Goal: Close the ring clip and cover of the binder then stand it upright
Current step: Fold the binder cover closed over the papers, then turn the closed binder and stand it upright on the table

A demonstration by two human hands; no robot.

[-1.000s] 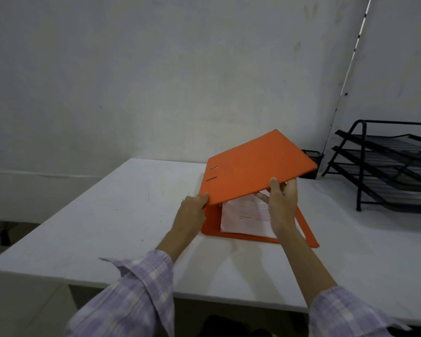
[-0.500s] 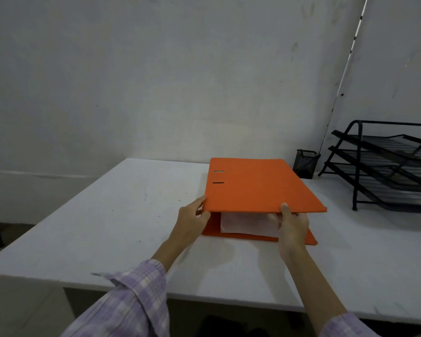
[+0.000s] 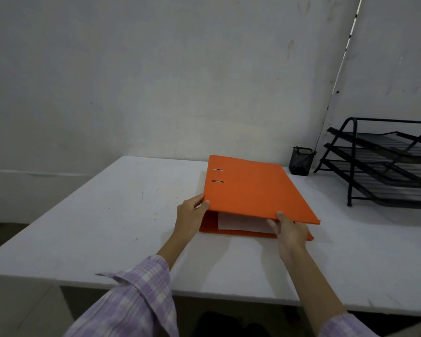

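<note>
Two hands are on one binder [image 3: 253,190], and that binder is the only thing I am working with. My left hand [image 3: 191,212] pinches the near left corner of the cover, by the spine, thumb on top and fingers curled under the edge. My right hand [image 3: 289,231] holds the near edge of the cover further to the right, thumb on top, fingers tucked beneath between the cover and the paper [image 3: 241,223]. Both grips are narrow pinches on the cover's edge.

The binder lies flat on the table [image 3: 107,215], straight ahead of my hands, its long axis running away from me toward the wall. The spine sits just beyond my left hand, and the free long edge lies off to the right past my right hand. The cover is not quite down — a wedge of gap shows at the near end, with one white sheaf of paper visible inside. Two slots [image 3: 217,175] mark the cover near the spine. I cannot see the ring clip from here, so I cannot tell if it is shut.

I judge that the coming move turns on the spine: my left hand is nearer to it, so lifting the free side with my right should tip the binder up onto its end or spine.

Beyond my right hand, well apart, stand one small black cup [image 3: 301,161] and one black paper tray rack [image 3: 387,164] — three tiers, I count.
</note>
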